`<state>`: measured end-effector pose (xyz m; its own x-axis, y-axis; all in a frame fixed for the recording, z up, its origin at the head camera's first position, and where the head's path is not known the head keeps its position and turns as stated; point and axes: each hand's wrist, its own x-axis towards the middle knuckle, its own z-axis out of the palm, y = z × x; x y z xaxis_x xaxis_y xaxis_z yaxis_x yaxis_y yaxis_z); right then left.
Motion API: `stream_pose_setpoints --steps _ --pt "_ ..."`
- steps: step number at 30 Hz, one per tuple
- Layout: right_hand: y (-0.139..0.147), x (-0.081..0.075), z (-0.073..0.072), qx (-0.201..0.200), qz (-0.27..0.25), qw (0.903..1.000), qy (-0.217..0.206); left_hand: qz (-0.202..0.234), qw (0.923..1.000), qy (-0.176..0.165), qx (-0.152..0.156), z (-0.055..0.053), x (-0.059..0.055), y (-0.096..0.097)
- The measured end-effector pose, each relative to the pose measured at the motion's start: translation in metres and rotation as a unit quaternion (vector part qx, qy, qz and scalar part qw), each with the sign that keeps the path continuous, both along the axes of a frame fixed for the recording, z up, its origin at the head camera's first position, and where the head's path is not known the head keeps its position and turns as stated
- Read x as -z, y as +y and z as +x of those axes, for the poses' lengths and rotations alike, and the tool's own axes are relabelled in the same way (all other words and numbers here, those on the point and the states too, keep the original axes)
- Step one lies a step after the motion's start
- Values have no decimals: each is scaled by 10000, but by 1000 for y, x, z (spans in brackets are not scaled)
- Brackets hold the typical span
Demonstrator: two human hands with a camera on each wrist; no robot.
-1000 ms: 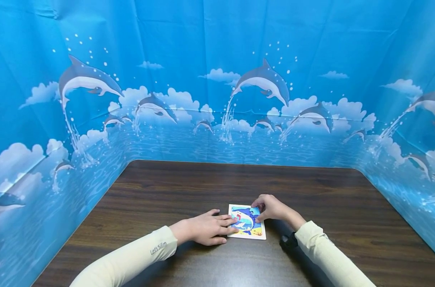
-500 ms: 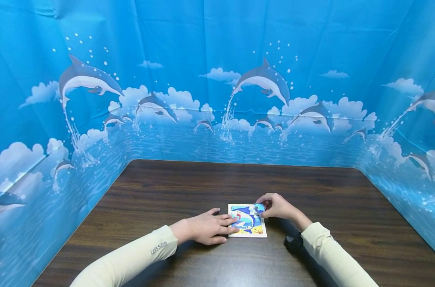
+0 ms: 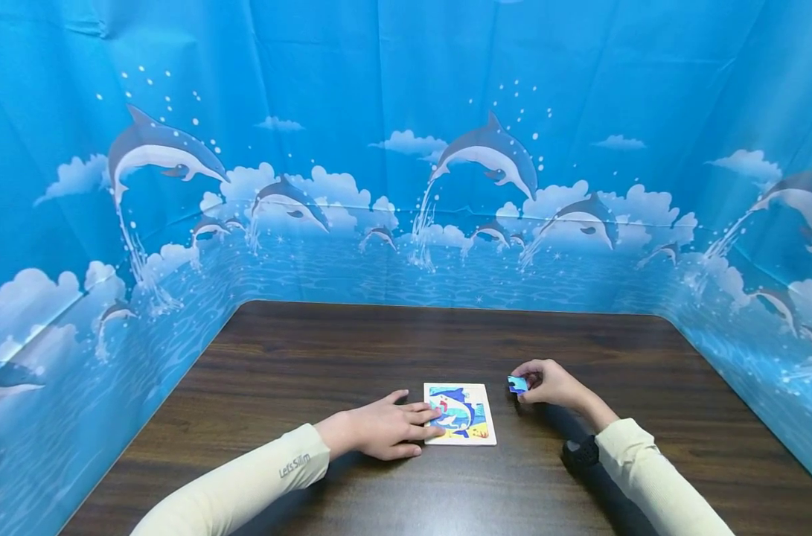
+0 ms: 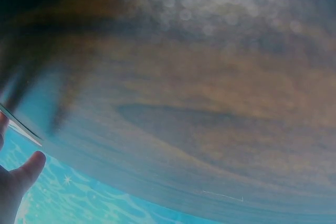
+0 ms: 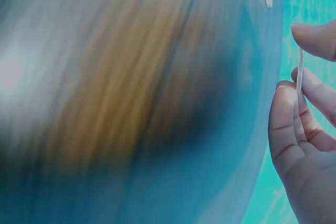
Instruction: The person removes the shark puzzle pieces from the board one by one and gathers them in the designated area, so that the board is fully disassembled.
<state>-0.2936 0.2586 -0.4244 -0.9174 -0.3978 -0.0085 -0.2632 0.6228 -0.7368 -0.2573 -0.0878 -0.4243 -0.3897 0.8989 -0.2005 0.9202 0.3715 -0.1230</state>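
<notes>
A square jigsaw puzzle board (image 3: 466,441) with a dolphin picture and a white rim lies flat on the table. My left hand (image 3: 385,428) rests over its left edge, fingers spread and straight. At the board's upper right corner a pale gap shows among the pieces. Off to the right, my right hand (image 3: 551,383) pinches a blue puzzle piece (image 3: 518,384) between thumb and fingers, apart from the board. The right wrist view shows this puzzle piece (image 5: 300,74) edge-on, thin and pale. In the left wrist view only part of my left hand (image 4: 20,179) appears.
The dark wood-grain table (image 3: 352,342) extends around the board. A blue curtain (image 3: 352,89) printed with dolphins and clouds encloses its back and sides. A black wrist device (image 3: 580,452) sits at my right cuff.
My right hand has lifted the blue puzzle piece from the board's upper right corner and carried it to the right, leaving a pale gap. My left hand has stayed in place.
</notes>
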Motion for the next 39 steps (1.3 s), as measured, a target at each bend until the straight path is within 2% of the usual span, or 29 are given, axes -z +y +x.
stream_pose_setpoints --steps 9,16,30,39 --pt "43 0 7 74 -194 9994 -267 53 9999 -93 -14 1 -1 0" --pt "65 2 10 152 -142 9989 -428 25 9999 -114 -49 2 -2 0" --pt "81 2 12 129 -70 9989 -451 62 10000 -71 6 1 1 -1" --pt "82 4 11 429 197 9973 -563 71 10000 -44 23 1 0 0"
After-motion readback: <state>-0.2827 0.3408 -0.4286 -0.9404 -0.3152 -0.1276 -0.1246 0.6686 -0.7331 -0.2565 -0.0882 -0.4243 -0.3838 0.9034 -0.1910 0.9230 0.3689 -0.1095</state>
